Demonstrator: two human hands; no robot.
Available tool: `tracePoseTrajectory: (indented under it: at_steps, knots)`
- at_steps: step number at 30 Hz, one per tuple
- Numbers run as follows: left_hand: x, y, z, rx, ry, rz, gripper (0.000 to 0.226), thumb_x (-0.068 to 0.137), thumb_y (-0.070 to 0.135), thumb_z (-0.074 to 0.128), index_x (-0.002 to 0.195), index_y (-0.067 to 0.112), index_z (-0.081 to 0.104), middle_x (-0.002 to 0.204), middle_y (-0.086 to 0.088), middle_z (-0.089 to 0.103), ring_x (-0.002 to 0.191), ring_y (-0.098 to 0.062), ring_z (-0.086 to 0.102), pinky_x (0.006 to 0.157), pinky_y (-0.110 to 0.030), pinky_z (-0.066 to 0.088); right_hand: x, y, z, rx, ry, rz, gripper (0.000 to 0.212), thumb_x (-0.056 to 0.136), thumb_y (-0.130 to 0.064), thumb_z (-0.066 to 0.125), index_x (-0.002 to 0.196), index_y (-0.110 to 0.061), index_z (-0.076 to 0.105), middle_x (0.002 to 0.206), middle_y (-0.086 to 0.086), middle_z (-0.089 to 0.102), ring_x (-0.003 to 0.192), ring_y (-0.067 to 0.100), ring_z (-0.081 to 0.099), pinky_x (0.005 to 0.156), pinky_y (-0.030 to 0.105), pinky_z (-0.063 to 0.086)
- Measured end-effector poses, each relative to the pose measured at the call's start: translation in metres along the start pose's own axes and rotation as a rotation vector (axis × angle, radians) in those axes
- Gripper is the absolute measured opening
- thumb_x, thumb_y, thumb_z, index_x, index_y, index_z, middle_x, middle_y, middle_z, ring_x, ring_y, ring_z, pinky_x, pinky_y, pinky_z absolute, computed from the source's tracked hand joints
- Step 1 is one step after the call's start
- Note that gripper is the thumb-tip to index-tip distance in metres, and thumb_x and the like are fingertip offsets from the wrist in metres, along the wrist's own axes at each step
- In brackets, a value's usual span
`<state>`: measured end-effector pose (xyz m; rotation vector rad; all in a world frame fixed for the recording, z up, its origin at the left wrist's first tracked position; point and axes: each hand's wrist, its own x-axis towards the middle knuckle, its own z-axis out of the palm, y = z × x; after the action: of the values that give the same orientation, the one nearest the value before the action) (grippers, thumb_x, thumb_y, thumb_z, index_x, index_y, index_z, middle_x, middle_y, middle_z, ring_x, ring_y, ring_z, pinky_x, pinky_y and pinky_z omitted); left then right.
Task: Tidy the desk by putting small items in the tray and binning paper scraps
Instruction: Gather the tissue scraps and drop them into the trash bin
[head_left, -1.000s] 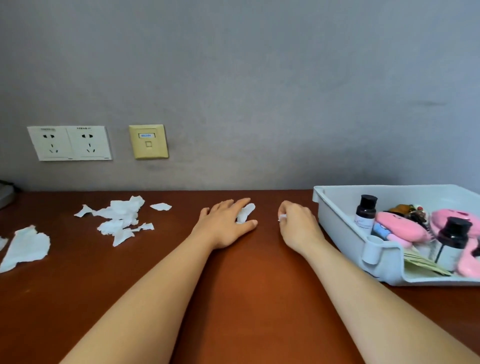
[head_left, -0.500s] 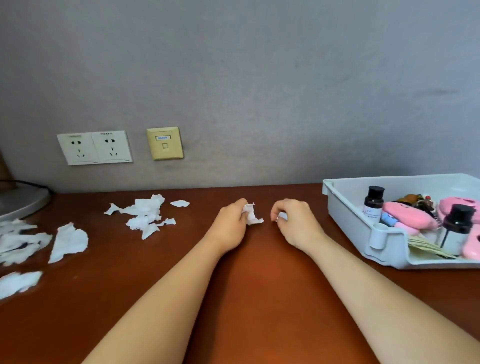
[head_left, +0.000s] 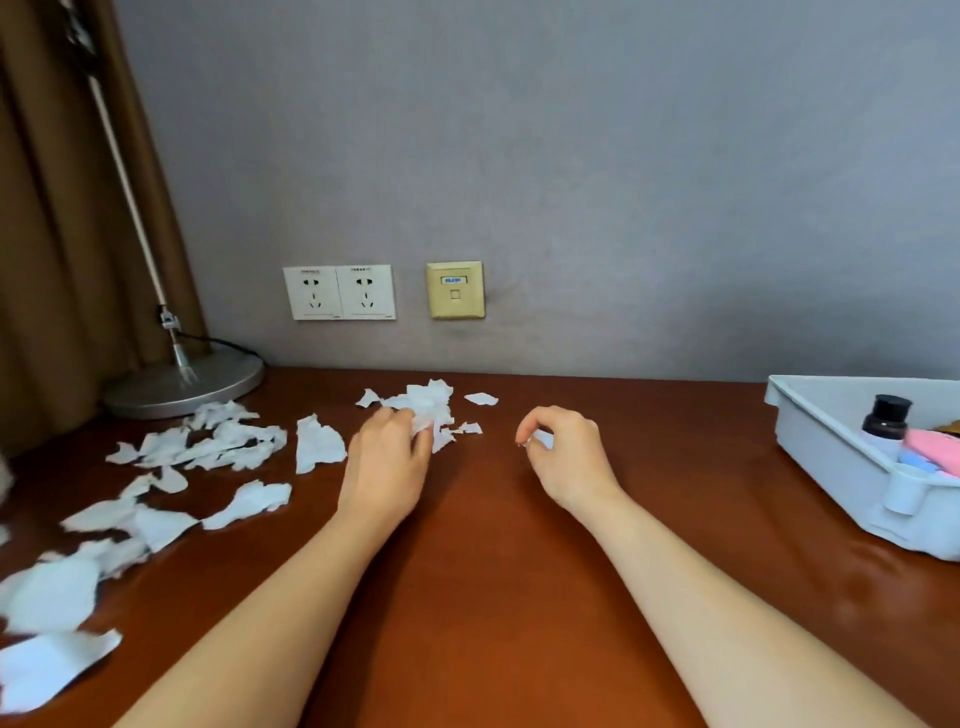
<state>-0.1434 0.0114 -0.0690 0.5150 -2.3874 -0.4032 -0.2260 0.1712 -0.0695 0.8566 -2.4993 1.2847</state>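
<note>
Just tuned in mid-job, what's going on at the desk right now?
A person is picking torn paper off the desk. The left hand grips a crumpled scrap at the edge of a small pile by the wall; the right hand pinches a tiny scrap. Many loose scraps lie to the left by the lamp base. The tray on the right holds a bottle and pink items.

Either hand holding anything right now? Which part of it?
Both. The left hand grips a crumpled paper scrap by its near edge, beside the pile. The right hand pinches a small white scrap, mostly hidden by its fingers.
</note>
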Motion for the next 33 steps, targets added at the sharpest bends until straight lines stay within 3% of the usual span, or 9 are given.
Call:
tracePoseTrajectory:
  at_steps: [8, 11, 14, 16, 18, 21, 25, 30, 33]
  knots:
    - [0.046, -0.039, 0.017, 0.087, 0.010, 0.120, 0.020, 0.099, 0.015, 0.037, 0.095, 0.004, 0.054, 0.096, -0.008, 0.045, 0.097, -0.027, 0.047, 0.089, -0.037, 0.037, 0.042, -0.008, 0.038, 0.059, -0.025, -0.085, 0.024, 0.087, 0.003, 0.050, 0.076, -0.015, 0.061, 0.092, -0.003, 0.059, 0.094, 0.012, 0.054, 0.067, 0.011, 0.034]
    - [0.064, -0.048, 0.028, 0.071, -0.016, 0.111, 0.018, 0.097, 0.014, 0.038, 0.109, 0.009, 0.051, 0.116, -0.008, 0.047, 0.110, -0.026, 0.043, 0.097, -0.035, 0.033, 0.060, -0.008, 0.052, 0.109, -0.067, -0.108, 0.015, 0.087, -0.005, 0.055, 0.093, -0.015, 0.065, 0.107, 0.001, 0.061, 0.108, 0.018, 0.054, 0.075, 0.003, 0.034]
    - [0.080, -0.055, 0.039, 0.023, -0.114, 0.060, 0.038, 0.098, 0.027, 0.036, 0.135, 0.018, 0.040, 0.144, -0.006, 0.036, 0.136, -0.025, 0.029, 0.111, -0.039, 0.022, 0.074, -0.004, 0.060, -0.024, -0.228, -0.088, 0.056, 0.084, -0.037, 0.064, 0.136, -0.027, 0.045, 0.150, -0.002, 0.033, 0.140, 0.021, 0.025, 0.109, 0.029, 0.025]
    - [0.090, -0.058, 0.047, 0.031, -0.254, 0.004, 0.050, 0.099, 0.036, 0.030, 0.147, 0.025, 0.023, 0.158, -0.005, 0.019, 0.146, -0.023, 0.012, 0.117, -0.044, 0.014, 0.079, -0.005, 0.064, -0.154, -0.335, -0.064, 0.081, 0.077, -0.057, 0.063, 0.146, -0.036, 0.024, 0.160, -0.001, 0.009, 0.147, 0.023, 0.007, 0.117, 0.042, 0.013]
    - [0.096, -0.061, 0.052, 0.051, -0.376, 0.016, 0.052, 0.100, 0.038, 0.025, 0.150, 0.032, 0.013, 0.159, -0.002, 0.019, 0.148, -0.020, 0.011, 0.117, -0.048, 0.012, 0.084, -0.003, 0.069, -0.253, -0.408, -0.057, 0.091, 0.074, -0.067, 0.059, 0.148, -0.040, 0.013, 0.161, 0.004, 0.002, 0.148, 0.027, 0.004, 0.118, 0.047, 0.010]
    - [0.100, -0.060, 0.054, 0.067, -0.448, 0.067, 0.049, 0.100, 0.033, 0.024, 0.148, 0.037, 0.018, 0.151, 0.000, 0.035, 0.141, -0.022, 0.027, 0.114, -0.049, 0.020, 0.091, 0.002, 0.078, -0.371, -0.448, -0.120, 0.080, 0.079, -0.070, 0.049, 0.147, -0.043, 0.016, 0.159, 0.003, 0.015, 0.147, 0.030, 0.013, 0.117, 0.048, 0.013]
    - [0.099, -0.059, 0.052, 0.112, -0.430, 0.093, 0.039, 0.099, 0.030, 0.029, 0.137, 0.031, 0.040, 0.140, -0.003, 0.039, 0.131, -0.025, 0.032, 0.106, -0.041, 0.031, 0.091, 0.002, 0.080, -0.318, -0.399, -0.248, 0.045, 0.091, -0.044, 0.049, 0.134, -0.031, 0.048, 0.138, -0.002, 0.050, 0.126, 0.025, 0.044, 0.104, 0.042, 0.035]
    - [0.091, -0.055, 0.050, 0.084, -0.364, 0.099, 0.027, 0.097, 0.028, 0.039, 0.120, 0.016, 0.048, 0.125, -0.006, 0.049, 0.117, -0.026, 0.040, 0.097, -0.037, 0.037, 0.083, -0.002, 0.076, -0.289, -0.294, -0.306, 0.022, 0.093, -0.024, 0.049, 0.109, -0.014, 0.061, 0.101, 0.000, 0.051, 0.101, 0.023, 0.048, 0.088, 0.036, 0.040]
    - [0.080, -0.051, 0.047, 0.070, -0.351, 0.107, 0.027, 0.097, 0.025, 0.039, 0.117, 0.012, 0.051, 0.122, -0.007, 0.049, 0.115, -0.026, 0.041, 0.095, -0.036, 0.037, 0.077, -0.005, 0.073, -0.316, -0.281, -0.289, 0.023, 0.097, -0.024, 0.041, 0.101, -0.011, 0.060, 0.093, 0.001, 0.047, 0.095, 0.027, 0.052, 0.084, 0.038, 0.041]
